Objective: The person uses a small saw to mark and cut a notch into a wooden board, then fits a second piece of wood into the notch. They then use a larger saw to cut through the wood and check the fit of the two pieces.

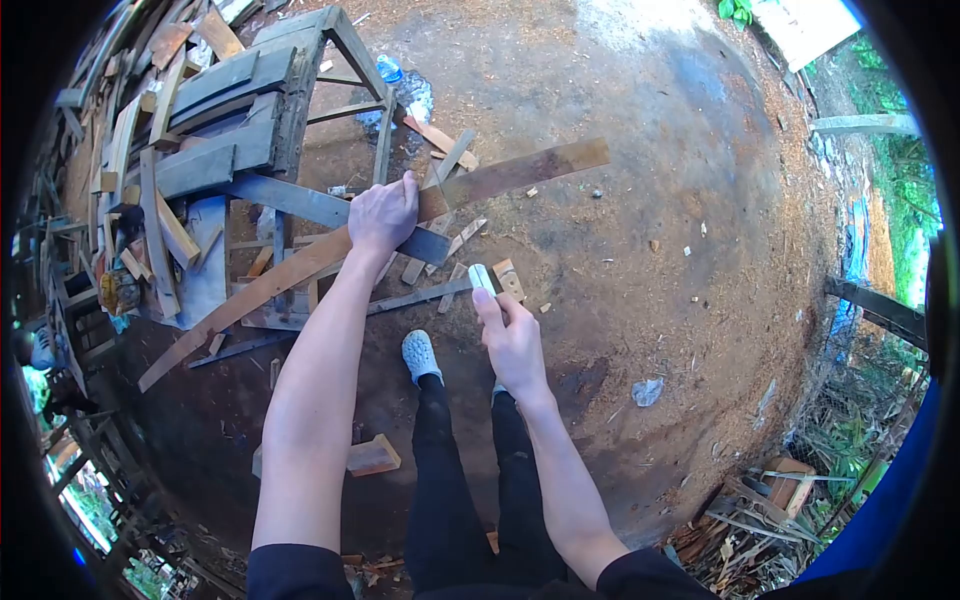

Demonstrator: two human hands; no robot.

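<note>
My left hand (383,214) is closed over a long reddish-brown board (535,170), near where it crosses a grey board (290,197) that sticks out from the wooden bench. The long board slants from lower left to upper right. My right hand (515,345) is closed on a small whitish-green object (483,280), held upright between thumb and fingers, to the right of the boards and apart from them. What exactly the small object is cannot be made out.
A weathered wooden bench (255,130) with stacked boards stands at upper left. Offcuts (508,278) lie on the dirt ground. A wood block (372,456) is left of my legs. Scrap wood (775,500) is piled at lower right. A crumpled plastic piece (647,392) lies at right.
</note>
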